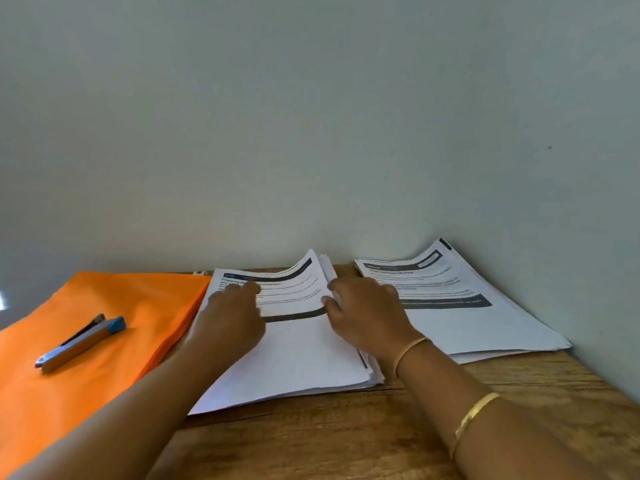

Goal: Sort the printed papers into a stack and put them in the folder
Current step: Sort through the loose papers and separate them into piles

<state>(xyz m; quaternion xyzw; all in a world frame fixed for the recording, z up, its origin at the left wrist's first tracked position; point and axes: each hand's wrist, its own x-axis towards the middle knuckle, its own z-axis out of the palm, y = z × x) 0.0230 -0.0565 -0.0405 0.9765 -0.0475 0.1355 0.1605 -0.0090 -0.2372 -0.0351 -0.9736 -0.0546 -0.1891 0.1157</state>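
A plain wall [311, 116] was seen behind a wooden desk [485, 427]. An orange folder [69, 410] was laid flat at the left of the desk, closed as far as could be told. Two piles were left apart: the middle pile [304, 358], just beside the folder, and the right pile [460, 327], against the wall. The middle pile was pressed down by the left hand [228, 323], fingers laid loosely on the top sheet. Its right edge was gripped by the right hand [367, 313], fingers curled round lifted sheets. A stapler [79, 342] was left on the folder. Judged early: piles not merged, nothing visibly put in the folder yet.
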